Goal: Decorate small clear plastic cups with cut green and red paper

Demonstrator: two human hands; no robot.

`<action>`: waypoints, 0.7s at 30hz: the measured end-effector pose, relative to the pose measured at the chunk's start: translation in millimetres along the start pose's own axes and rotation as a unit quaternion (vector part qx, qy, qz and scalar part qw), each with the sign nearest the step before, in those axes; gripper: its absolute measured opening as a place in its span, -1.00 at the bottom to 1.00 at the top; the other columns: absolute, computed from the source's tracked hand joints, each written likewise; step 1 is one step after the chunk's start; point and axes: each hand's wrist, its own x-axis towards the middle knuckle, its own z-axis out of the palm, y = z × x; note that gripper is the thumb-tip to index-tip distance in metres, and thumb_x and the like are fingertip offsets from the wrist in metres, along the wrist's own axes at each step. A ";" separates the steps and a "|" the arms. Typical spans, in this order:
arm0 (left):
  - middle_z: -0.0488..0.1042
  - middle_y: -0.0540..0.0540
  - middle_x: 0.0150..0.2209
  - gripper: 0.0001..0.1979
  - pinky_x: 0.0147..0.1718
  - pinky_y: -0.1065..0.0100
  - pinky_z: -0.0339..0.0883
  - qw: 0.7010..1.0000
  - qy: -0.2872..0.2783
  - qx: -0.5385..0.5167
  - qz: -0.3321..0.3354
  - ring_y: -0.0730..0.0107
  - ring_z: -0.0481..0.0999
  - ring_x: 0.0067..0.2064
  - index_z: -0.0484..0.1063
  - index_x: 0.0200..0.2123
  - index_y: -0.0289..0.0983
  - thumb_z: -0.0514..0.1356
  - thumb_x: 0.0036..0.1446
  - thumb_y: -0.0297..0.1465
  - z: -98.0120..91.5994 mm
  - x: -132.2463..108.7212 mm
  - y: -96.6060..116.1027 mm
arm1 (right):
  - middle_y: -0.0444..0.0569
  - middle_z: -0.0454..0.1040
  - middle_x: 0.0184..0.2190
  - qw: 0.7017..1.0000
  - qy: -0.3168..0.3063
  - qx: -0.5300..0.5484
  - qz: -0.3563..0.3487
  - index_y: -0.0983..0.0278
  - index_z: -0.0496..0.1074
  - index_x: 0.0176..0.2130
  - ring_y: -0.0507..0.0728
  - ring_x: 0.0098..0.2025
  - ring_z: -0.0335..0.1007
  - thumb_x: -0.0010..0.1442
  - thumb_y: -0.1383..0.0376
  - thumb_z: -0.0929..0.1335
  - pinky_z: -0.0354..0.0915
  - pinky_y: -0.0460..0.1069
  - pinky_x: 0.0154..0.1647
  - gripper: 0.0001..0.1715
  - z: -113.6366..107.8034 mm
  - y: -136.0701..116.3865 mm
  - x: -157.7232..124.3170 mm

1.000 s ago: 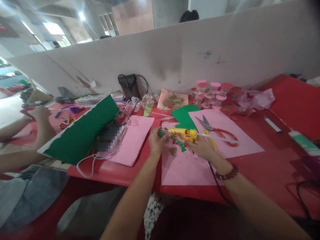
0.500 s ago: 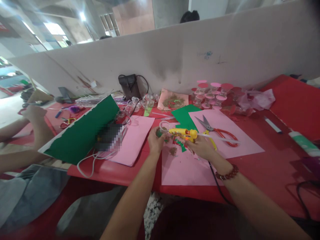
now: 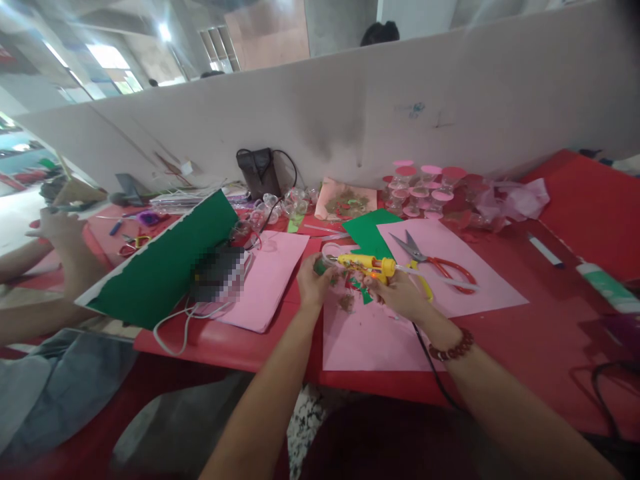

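Observation:
A yellow hot glue gun point(image 3: 361, 262) with a small orange light is gripped in my right hand point(image 3: 403, 293). From its back end a long clear glue stick point(image 3: 434, 275) sticks out, passing above the scissors. My left hand point(image 3: 313, 285) is closed around a small clear plastic cup point(image 3: 330, 249) with something green at its side. The gun's nozzle points left and reaches the cup's rim; whether they touch I cannot tell. Beneath both hands lies a pink sheet point(image 3: 360, 350) with green scraps point(image 3: 367, 297) and brown crumbs.
Red-handled scissors point(image 3: 424, 258) lie open on another pink sheet point(image 3: 493, 293) at right. Clear cups with pink and red discs point(image 3: 420, 190) stand behind. A green board point(image 3: 170, 267) leans at left, beside another person's arm point(image 3: 75, 260). The gun's black cord point(image 3: 434, 370) hangs over the table edge.
My hands and the glue gun have shifted only slightly, the nozzle staying by the cup. At far left the other person's hand has moved a little.

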 end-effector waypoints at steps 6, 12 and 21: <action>0.55 -0.10 -0.20 -0.63 0.00 0.15 0.34 1.000 0.002 0.013 0.010 0.18 0.51 -0.08 0.51 -0.20 -0.23 0.38 -0.19 -0.46 -1.0 -0.2 3.4 | -0.19 0.24 -0.66 0.999 -0.018 0.023 0.016 0.22 0.29 -0.48 0.00 -0.61 0.12 0.10 -0.15 0.33 0.13 -0.07 -0.60 -0.49 0.7 -2.1 0.0; 0.55 -0.12 -0.19 -0.63 0.00 0.14 0.34 0.999 -0.004 0.029 0.015 0.18 0.51 -0.10 0.51 -0.18 -0.25 0.35 -0.16 -0.48 -2.1 -1.3 7.3 | -0.23 0.18 -0.68 0.999 -0.028 0.015 0.013 0.22 0.30 -0.45 -0.01 -0.63 0.08 0.11 -0.14 0.33 0.08 -0.08 -0.62 -0.50 1.0 -2.1 -0.8; 0.55 -0.11 -0.18 -0.62 -0.01 0.16 0.35 0.999 -0.004 0.032 0.015 0.19 0.51 -0.07 0.50 -0.17 -0.23 0.36 -0.15 -0.46 -1.9 -1.8 5.9 | -0.16 0.27 -0.64 1.000 -0.014 -0.020 0.016 0.22 0.33 -0.44 0.02 -0.60 0.16 0.12 -0.13 0.31 0.13 -0.08 -0.61 -0.53 -0.4 -3.7 -0.2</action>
